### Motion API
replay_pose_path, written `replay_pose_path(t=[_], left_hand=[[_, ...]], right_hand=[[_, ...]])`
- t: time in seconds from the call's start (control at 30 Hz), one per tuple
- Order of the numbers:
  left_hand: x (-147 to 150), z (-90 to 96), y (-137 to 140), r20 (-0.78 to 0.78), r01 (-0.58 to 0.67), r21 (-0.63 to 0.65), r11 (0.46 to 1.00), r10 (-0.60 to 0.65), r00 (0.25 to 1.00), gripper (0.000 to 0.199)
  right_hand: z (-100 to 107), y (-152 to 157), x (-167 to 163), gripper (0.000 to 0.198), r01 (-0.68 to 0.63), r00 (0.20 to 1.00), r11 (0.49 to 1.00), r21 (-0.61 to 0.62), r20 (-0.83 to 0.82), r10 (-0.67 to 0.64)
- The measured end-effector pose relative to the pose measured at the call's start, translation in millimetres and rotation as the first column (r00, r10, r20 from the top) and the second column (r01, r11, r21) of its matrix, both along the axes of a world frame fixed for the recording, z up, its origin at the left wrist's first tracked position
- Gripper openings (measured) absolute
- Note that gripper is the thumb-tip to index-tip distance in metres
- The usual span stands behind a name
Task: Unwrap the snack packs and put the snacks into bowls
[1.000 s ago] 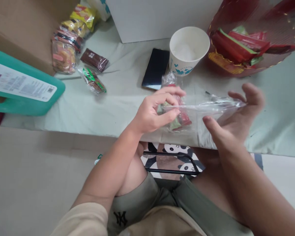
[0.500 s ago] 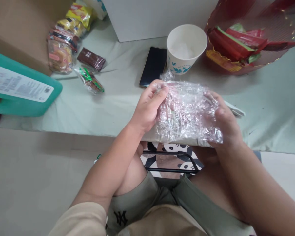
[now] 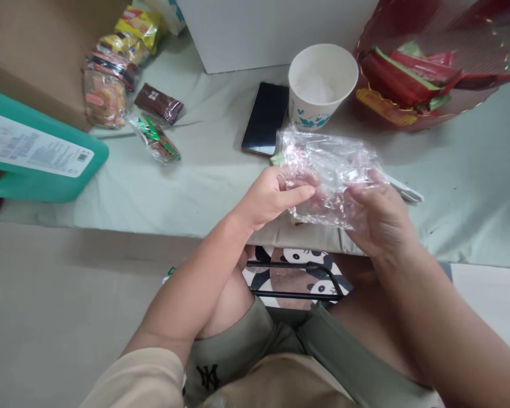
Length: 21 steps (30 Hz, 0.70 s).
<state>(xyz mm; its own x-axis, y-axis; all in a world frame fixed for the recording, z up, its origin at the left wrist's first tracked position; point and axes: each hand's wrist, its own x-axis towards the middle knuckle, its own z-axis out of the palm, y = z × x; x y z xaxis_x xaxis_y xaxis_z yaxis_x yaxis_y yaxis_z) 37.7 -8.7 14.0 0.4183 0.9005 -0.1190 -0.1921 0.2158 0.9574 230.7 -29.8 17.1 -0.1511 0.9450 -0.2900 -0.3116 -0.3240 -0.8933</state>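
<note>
A crinkled sheet of clear plastic film (image 3: 329, 164) is stretched between my two hands, over the table's front edge. My left hand (image 3: 276, 195) grips its left side, with the thumb lying on top and the fingers showing through the film. On the right side, my right hand (image 3: 382, 212) is closed on the film, its thumb pointing inward. Just beyond the film stand a white paper cup (image 3: 321, 85) with blue leaf prints and a dark phone (image 3: 266, 118). A small green and reddish thing peeks out beside my left fingers, mostly hidden.
Several wrapped snacks (image 3: 106, 102) lie at the left, with a brown packet (image 3: 158, 103) and a green-labelled packet (image 3: 157, 139) closer in. A green container (image 3: 38, 153) stands far left. A red basket (image 3: 382, 107) of packets sits back right. A white box (image 3: 276, 34) stands behind.
The film has been bunched smaller and its lower edge has risen. My left thumb has moved inward across it, and my right hand has shifted slightly left.
</note>
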Motion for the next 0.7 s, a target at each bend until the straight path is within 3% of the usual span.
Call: replay_pose_path(t=[0.13,0.23,0.37,0.47,0.6,0.7], left_hand=[[-5,1.1,1,-0.115,-0.007,-0.029,1.000,0.004,0.993,0.028],[-9,5.1,1,-0.186,0.055,-0.111,0.992,-0.075,0.980,0.028],[-10,8.4,3,-0.105,0.039,-0.167,0.985,-0.057,0.993,0.031],[-12,6.6,8,-0.014,0.029,-0.139,0.990,-0.031,0.999,0.022],[-16,2.5,14,0.055,0.015,-0.083,0.996,-0.010,0.998,0.016],[-18,-0.8,17,-0.008,-0.029,-0.006,1.000,0.028,1.000,0.031]], right_hand=[[-2,-1,6,0.033,-0.027,0.999,0.994,-0.105,0.033,0.031],[-2,-1,9,0.025,-0.002,0.990,0.996,-0.087,0.137,0.014],[-3,1,9,0.029,0.053,0.992,0.998,-0.022,0.113,-0.050],[-4,4,9,0.027,0.130,0.991,0.989,0.074,-0.002,-0.130],[-6,8,14,0.017,0.085,0.996,0.986,0.143,-0.042,-0.080],[-9,8,17,0.037,0.109,0.991,0.977,0.181,0.061,-0.122]])
